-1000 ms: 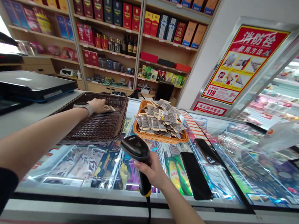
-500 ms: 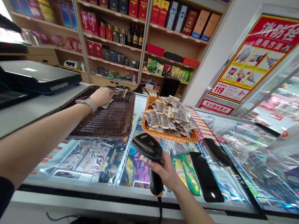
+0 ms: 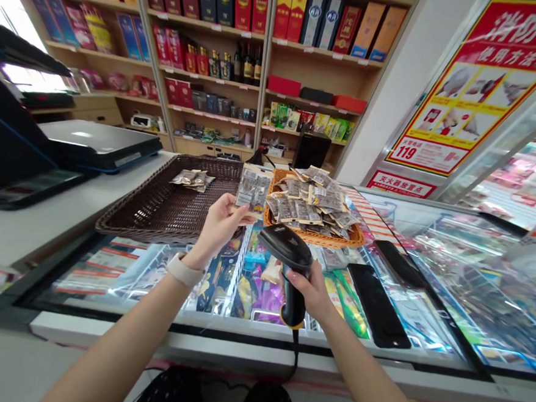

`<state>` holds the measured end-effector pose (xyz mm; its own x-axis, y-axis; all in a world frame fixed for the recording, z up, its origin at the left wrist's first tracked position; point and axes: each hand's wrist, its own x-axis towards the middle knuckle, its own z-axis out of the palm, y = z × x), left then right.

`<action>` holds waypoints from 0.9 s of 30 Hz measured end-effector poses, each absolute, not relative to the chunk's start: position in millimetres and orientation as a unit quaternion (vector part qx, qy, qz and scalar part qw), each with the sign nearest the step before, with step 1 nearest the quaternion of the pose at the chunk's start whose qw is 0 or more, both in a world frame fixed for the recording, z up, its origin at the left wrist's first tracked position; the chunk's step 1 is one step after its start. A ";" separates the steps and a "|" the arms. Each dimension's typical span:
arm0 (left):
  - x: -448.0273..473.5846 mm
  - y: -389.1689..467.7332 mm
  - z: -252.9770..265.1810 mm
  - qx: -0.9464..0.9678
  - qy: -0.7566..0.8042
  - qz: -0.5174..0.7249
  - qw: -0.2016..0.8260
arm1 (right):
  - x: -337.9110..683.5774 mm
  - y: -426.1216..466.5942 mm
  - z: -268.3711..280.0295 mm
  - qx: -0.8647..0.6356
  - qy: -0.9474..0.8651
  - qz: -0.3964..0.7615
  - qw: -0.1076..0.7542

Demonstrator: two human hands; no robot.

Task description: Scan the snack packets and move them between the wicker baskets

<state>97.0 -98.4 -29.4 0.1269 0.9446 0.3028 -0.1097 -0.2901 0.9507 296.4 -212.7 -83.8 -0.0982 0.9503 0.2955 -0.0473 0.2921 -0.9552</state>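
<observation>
My left hand [image 3: 223,225], fingers closed, pinches a small clear snack packet [image 3: 253,188] with dark contents. That packet is upright at the left side of the orange wicker basket [image 3: 320,239], which is heaped with similar packets [image 3: 316,204]. A black handheld barcode scanner [image 3: 287,246] is gripped by its handle in my right hand [image 3: 312,290]. Its head points up and left, just below the held packet, and its cable hangs toward the counter's front edge. In the dark brown wicker basket [image 3: 157,211] on the left lie several more packets [image 3: 193,179].
Both baskets rest on a glass-topped freezer [image 3: 150,303] with packaged goods inside. Two black phone-like slabs [image 3: 377,306] [image 3: 399,264] lie to the right. A weighing scale [image 3: 100,143] stands at left. Shelves [image 3: 207,80] of boxes and bottles line the back.
My left hand has moved right, from inside the dark basket to beside the orange one, with a packet in it. Packets in the dark basket now show clearly. The scanner stays in my right hand.
</observation>
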 end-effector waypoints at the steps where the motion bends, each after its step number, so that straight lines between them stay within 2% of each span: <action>1: 98.4 -100.6 -32.9 0.585 0.355 0.556 0.472 | 296.6 -213.0 -84.6 -0.384 -0.585 0.453 0.551; 9: 90.2 -106.1 -36.3 0.602 0.353 0.609 0.378 | 295.5 -217.8 -76.5 -0.381 -0.592 0.450 0.550; 17: 65.8 -110.3 -30.8 0.580 0.442 0.657 0.190 | 294.3 -225.5 -65.8 -0.390 -0.644 0.406 0.518; 23: 58.2 -111.8 -29.0 0.617 0.480 0.601 0.167 | 291.0 -226.7 -65.0 -0.374 -0.680 0.434 0.458; 27: 55.3 -109.8 -28.0 0.646 0.485 0.555 0.198 | 290.3 -225.6 -61.4 -0.383 -0.705 0.435 0.409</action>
